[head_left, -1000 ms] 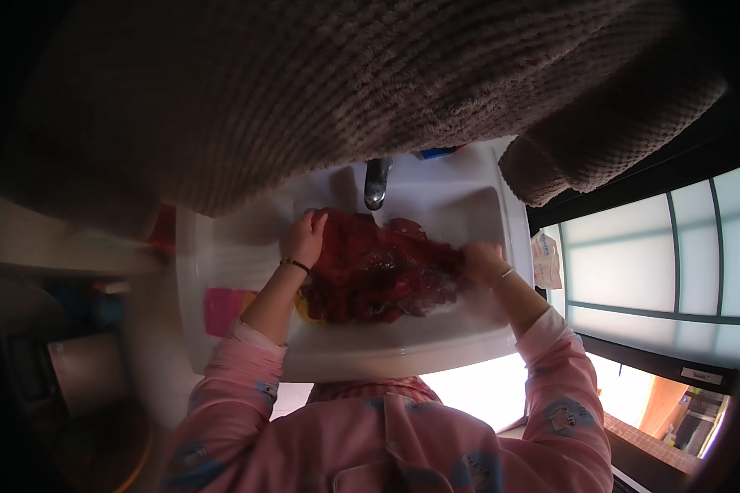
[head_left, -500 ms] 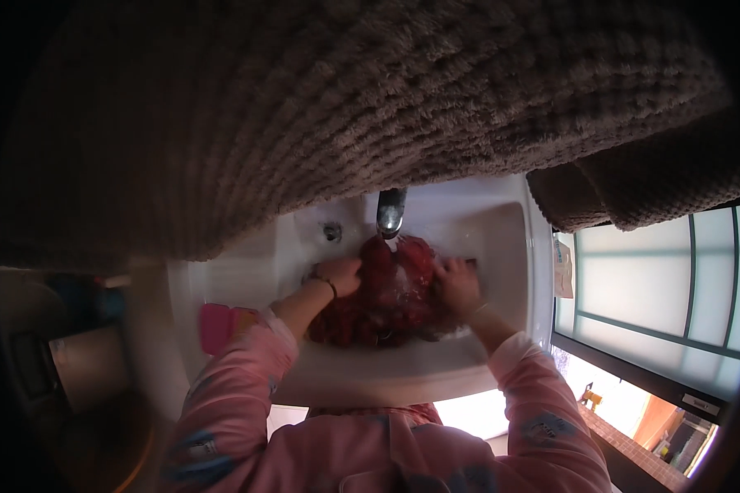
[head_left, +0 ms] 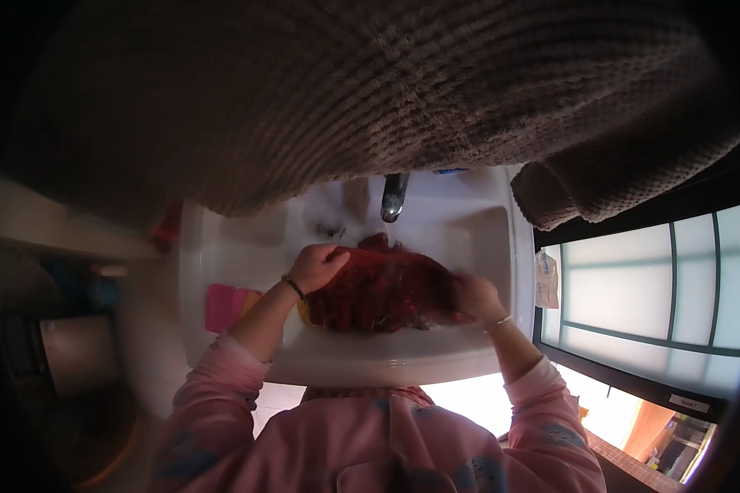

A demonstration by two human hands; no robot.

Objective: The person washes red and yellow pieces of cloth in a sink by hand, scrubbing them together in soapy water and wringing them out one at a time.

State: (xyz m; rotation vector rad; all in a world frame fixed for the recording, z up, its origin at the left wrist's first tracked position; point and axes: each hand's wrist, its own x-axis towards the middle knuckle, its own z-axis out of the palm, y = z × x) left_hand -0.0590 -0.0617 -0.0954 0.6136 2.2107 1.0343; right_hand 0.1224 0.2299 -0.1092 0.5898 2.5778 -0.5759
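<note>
A wet dark red cloth (head_left: 386, 287) lies spread across the basin of a white sink (head_left: 419, 361), partly in water. My left hand (head_left: 314, 268) grips its upper left edge between thumb and fingers. At the cloth's right edge, my right hand (head_left: 478, 299) is closed on it, its fingertips smeared by motion. Just beyond the cloth, a chrome faucet (head_left: 393, 197) points down, with part of the cloth bunched below its spout. A dark bracelet circles my left wrist and a light one my right.
A brownish-grey ribbed towel (head_left: 370, 99) hangs over the far side. On the sink's left ledge sits a pink object (head_left: 224, 307) beside something yellow. To the right stand a frosted window (head_left: 625, 287) and a small packet (head_left: 547, 279). A bin-like box (head_left: 82, 357) is at lower left.
My hands have moved apart, the left one leftward and the right one rightward. Between them the cloth, earlier bunched under the running water, is stretched wider.
</note>
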